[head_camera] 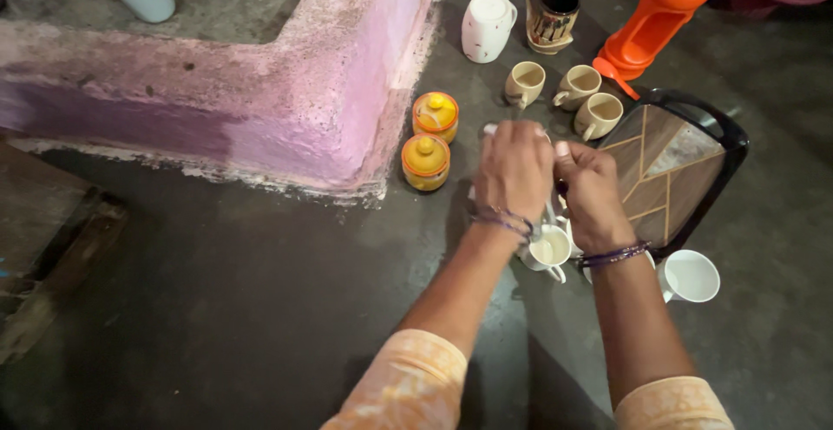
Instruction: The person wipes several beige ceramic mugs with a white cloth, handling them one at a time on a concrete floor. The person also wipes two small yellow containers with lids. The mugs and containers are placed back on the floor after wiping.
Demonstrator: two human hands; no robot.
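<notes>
Left hand (514, 168) and right hand (590, 194), fingers clenched together on a small item hidden between them, above white cups (548, 252) on the floor; three beige cups (576, 85) beyond, patterned tray (672, 165) rightward, empty.

The scene is dim, lit mostly from above and slightly ahead, so the brightest patch falls on the pink ledge (347, 91) and the pale cups. The dark floor (217, 308) swallows detail, and the left edge sinks into near-black. The left hand (514, 170) and right hand (593, 191) are softly blurred, perhaps from motion. Their shadow pools over the floor beneath the forearms. Faint glare glints on the tray (694, 148) rim. Straight lines bow slightly toward the corners.
</notes>
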